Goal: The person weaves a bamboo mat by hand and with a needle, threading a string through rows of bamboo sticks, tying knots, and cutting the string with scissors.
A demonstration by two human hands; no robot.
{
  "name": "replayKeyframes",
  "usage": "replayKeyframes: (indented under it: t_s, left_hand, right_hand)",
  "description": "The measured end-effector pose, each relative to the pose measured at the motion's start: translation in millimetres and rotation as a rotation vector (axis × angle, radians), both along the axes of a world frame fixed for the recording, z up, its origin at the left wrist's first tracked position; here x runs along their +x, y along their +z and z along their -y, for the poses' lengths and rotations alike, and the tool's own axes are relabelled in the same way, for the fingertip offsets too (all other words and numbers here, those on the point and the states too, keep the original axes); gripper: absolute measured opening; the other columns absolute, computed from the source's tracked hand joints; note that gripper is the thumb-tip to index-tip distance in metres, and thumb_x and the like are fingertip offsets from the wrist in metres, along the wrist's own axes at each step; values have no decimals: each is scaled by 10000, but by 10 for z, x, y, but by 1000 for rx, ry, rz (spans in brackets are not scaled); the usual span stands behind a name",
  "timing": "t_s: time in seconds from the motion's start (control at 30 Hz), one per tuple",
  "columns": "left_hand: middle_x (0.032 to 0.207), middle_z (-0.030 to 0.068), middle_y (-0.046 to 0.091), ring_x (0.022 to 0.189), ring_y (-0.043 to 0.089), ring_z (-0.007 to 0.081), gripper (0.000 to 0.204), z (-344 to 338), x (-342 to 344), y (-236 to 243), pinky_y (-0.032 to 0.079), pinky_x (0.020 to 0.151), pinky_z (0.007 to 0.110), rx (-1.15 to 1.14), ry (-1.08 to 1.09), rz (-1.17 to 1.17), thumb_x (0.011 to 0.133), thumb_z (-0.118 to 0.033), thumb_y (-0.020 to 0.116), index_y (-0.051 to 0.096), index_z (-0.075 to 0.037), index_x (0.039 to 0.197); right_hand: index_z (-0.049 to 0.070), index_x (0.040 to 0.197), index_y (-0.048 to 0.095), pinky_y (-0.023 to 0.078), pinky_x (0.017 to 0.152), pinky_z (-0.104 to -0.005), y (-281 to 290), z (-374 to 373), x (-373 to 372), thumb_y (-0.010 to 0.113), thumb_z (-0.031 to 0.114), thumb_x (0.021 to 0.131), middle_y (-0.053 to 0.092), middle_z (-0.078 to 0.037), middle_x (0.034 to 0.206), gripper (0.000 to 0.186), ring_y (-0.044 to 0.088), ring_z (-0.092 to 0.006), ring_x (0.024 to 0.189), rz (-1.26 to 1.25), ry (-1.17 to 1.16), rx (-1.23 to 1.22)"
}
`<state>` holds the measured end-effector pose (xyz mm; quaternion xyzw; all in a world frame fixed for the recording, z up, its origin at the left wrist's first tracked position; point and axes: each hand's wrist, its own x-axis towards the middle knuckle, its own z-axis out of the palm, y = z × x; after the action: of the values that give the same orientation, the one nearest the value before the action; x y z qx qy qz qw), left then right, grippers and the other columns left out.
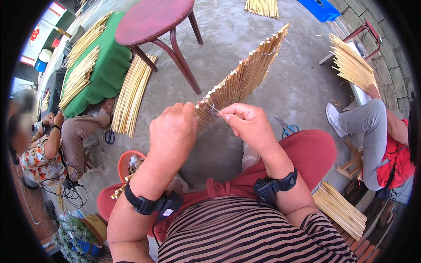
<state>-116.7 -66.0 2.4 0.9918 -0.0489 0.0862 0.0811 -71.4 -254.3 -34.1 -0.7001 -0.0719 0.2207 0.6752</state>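
Note:
A mat of reed sticks (240, 83), tied side by side with thin string, stretches away from me and stands on edge, its cut ends up. My left hand (173, 129) is closed at the mat's near end, with the fingers largely hidden behind the back of the hand. Beside it, my right hand (249, 125) pinches a thin pale string (216, 109) between thumb and forefinger, close to the nearest sticks. Scissors with blue handles (287, 128) lie on the floor beyond my right wrist.
A dark red round stool (153, 19) stands ahead-left, near a green-draped table (107, 57) holding reeds. Loose reeds (133, 94) lie on the floor. An orange basket (125, 165) sits by my left knee. Co-workers sit left (41, 155) and right (372, 131). A blue crate (321, 11) is far right.

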Motion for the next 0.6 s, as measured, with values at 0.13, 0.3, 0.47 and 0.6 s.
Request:
replayKeyframes:
  t_s: [0.13,0.3,0.47,0.6]
  left_hand:
    - [840,143,670,774,663,353,222,-75,-29,229,525,692,471,-67,30,-145,820,-165,697,620,-59,999]
    - [682,222,633,710,639,421,241,-327,97,227,509,670,509,4,-90,-340,861,-214,659,607,-51,1031]
    - [687,220,628,683,633,418,195,-254,186,240,507,644,503,19,-89,-159,866,-193,638,632,-50,998]
    - [704,215,637,686,638,407,199,-75,83,340,511,641,486,-83,9,-142,865,-178,635,648,-49,1016]
  right_hand:
    - [30,1012,720,293,439,-183,35,-2,-22,590,98,939,523,60,603,163,419,-1,498,-74,69,-29]
    - [38,1004,724,282,417,-181,-26,-50,75,596,119,938,522,55,586,166,407,1,471,-12,48,18]
    - [43,991,733,294,420,-180,74,-84,181,612,135,927,526,57,583,165,409,3,473,78,-45,93]
    - [45,997,735,298,431,-178,103,6,176,616,129,920,524,61,586,165,419,0,487,118,-78,114]
